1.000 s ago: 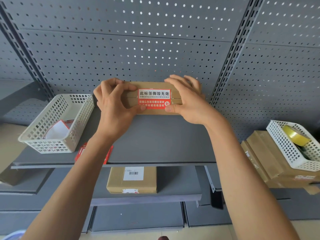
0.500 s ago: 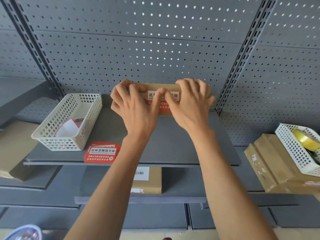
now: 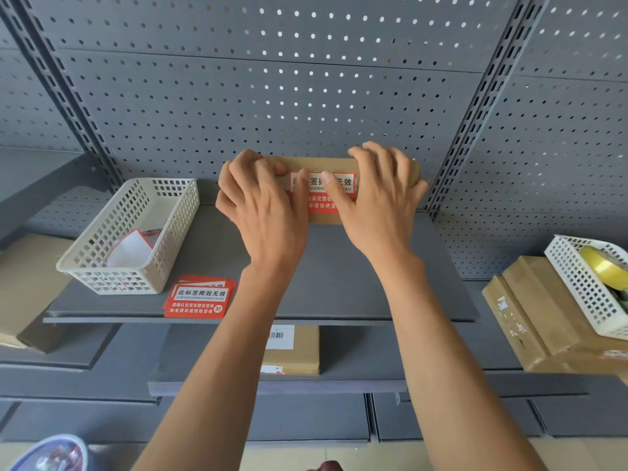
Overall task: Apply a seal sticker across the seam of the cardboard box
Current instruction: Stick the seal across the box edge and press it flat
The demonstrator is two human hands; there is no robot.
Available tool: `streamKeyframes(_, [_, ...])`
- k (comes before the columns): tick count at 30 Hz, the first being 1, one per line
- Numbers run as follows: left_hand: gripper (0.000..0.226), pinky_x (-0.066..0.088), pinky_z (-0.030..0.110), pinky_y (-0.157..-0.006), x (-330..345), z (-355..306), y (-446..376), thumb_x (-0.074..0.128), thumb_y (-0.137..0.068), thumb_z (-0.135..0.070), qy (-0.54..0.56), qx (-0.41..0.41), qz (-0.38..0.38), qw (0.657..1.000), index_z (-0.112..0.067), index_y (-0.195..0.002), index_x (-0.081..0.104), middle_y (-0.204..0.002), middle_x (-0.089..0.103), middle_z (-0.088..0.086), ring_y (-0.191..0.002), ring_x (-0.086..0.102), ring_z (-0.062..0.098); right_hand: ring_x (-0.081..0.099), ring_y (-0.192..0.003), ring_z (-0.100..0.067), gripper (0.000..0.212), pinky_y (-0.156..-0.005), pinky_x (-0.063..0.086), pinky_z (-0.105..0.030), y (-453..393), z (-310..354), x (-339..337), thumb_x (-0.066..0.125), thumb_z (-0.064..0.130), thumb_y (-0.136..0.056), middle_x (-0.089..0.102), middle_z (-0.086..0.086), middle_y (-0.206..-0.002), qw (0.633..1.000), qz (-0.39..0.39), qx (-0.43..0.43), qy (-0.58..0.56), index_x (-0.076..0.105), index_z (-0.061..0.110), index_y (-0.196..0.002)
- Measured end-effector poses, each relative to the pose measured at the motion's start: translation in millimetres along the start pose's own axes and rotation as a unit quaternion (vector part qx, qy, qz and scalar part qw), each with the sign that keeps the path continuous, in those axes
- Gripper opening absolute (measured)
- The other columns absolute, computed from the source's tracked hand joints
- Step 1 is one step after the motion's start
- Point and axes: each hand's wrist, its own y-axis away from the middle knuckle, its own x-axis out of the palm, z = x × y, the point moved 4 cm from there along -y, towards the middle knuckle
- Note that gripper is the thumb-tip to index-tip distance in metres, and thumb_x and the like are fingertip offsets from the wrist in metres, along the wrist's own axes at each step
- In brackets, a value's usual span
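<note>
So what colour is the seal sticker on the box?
Red with a white band, seal sticker, head view.

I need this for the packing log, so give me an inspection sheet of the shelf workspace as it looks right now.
Surface: grey metal shelf, pegboard backing.
Job's things: brown cardboard box at the shelf's back; red and white seal sticker on its front.
Clutter: stack of spare red stickers; cream plastic basket holding paper scraps; white basket with yellow tape roll on cartons, far right.
Hands: left hand and right hand press thumbs on the sticker, fingers over the box top.
Cables: nothing seen.
Surroundings: labelled carton on the lower shelf.
</note>
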Motion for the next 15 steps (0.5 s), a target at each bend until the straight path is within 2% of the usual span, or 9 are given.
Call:
streamKeyframes(6, [0.028,0.035,0.048,-0.095,-2.2,-1.6,-2.1,0.049,-0.100,-0.042,0.009,-0.016,-0.008,1.000,-0.015,-0.097,0.056,-0.127,0.049,0.008,-0.126,0.039,0.033,0.045,-0.133,-0.019,0.047,-0.086,0.033,-0.042,2.0,-0.6,-0.9,0.044,0.063,-0.094,0.057,0.013,-0.138,0.999,-0.040,0.000,-0.037,0.062,0.028,-0.120])
streamKeyframes(12, [0.023,0.034,0.047,-0.094,-3.0,-1.2,-3.3,0.048,-0.099,-0.035,0.033,-0.032,-0.012,0.999,-0.012,-0.099,0.054,-0.127,0.049,0.008,-0.125,0.038,0.032,0.050,-0.128,-0.017,0.028,-0.089,0.035,-0.044,0.9,-3.7,1.5,0.044,0.036,-0.100,0.063,0.015,-0.130,0.993,-0.087,0.023,-0.081,0.067,0.027,-0.112])
streamKeyframes(15, [0.024,0.033,0.047,-0.095,-2.8,-1.9,-4.7,0.048,-0.098,-0.036,0.039,-0.049,-0.009,0.998,-0.012,-0.099,0.054,-0.127,0.049,0.008,-0.126,0.037,0.031,0.052,-0.124,-0.015,0.024,-0.089,0.036,-0.043,-0.8,-0.4,-0.9,0.047,0.036,-0.098,0.067,0.016,-0.121,0.987,-0.107,0.060,-0.100,0.069,0.028,-0.101])
